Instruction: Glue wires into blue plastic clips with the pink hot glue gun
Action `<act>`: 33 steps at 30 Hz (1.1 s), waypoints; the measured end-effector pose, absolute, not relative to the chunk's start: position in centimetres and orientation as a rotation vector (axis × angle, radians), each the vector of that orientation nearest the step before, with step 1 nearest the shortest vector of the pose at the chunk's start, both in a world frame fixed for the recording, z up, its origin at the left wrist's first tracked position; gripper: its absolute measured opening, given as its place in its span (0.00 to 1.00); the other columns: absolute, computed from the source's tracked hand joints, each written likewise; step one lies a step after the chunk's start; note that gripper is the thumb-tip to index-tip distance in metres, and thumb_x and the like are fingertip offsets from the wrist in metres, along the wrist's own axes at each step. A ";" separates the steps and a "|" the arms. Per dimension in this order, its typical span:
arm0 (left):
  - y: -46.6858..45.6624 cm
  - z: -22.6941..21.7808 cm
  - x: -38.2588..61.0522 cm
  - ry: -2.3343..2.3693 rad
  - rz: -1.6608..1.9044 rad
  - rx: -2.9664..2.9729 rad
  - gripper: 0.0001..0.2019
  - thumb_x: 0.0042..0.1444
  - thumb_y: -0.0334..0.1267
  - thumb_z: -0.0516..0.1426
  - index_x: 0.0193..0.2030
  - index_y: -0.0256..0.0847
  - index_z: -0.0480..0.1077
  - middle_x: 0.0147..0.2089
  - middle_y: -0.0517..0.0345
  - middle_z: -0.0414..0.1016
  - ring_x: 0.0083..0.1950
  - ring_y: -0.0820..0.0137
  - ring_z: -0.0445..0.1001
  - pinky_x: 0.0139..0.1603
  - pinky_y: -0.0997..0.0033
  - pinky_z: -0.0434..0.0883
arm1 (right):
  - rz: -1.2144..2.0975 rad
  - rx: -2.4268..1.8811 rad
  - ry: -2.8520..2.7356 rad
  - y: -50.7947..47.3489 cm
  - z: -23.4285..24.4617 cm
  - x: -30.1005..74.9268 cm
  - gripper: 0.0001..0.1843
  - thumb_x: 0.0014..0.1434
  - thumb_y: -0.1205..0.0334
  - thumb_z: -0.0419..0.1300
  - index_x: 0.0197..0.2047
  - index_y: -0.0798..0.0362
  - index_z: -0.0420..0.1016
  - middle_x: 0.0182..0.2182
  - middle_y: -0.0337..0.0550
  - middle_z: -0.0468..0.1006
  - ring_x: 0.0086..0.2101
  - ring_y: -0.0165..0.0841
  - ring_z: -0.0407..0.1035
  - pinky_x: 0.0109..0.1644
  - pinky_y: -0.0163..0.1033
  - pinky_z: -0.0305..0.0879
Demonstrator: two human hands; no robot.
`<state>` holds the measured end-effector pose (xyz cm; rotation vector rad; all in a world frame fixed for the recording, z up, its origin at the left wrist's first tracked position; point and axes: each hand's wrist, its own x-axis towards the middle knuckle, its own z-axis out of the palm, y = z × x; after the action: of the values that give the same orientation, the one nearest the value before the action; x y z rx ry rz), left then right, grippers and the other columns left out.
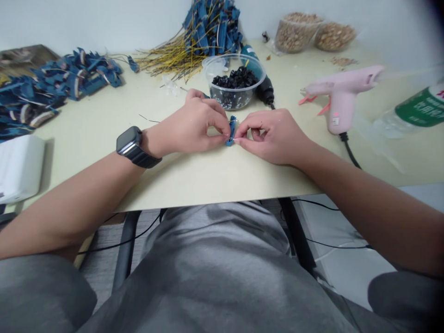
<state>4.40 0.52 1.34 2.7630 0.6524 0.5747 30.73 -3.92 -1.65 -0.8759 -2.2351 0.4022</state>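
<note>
A small blue fabric piece point(231, 131) sits between my two hands, just above the cream table point(194, 180). My left hand point(194, 124), with a dark smartwatch point(133, 147) on its wrist, pinches the piece from the left with thumb and fingers closed. From the right, my right hand point(272, 135) pinches the same piece at its lower edge, fingers curled. Both hands rest on the tabletop near its middle.
A clear tub of small black parts point(236, 83) stands just behind my hands. A pink glue gun point(338, 97) with its cord lies to the right, beside a green-labelled bottle point(416, 108). Blue fabric pieces point(52, 88) pile up at left; a bundle with yellow stems point(201, 37) lies behind. Bags of nuts point(312, 30) sit at back right.
</note>
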 end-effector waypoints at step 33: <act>0.5 1.1 4.6 0.651 0.603 2.759 0.06 0.62 0.43 0.65 0.38 0.52 0.86 0.49 0.59 0.91 0.59 0.51 0.86 0.70 0.38 0.67 | 0.637 -1.064 -2.151 -3.8 -1.6 30.7 0.03 0.63 0.60 0.73 0.36 0.47 0.88 0.28 0.38 0.81 0.27 0.31 0.64 0.32 0.42 0.57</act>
<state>4.62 0.47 1.11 2.7588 0.6513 0.6031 30.66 -3.82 -1.57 -1.0645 -2.1514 0.6366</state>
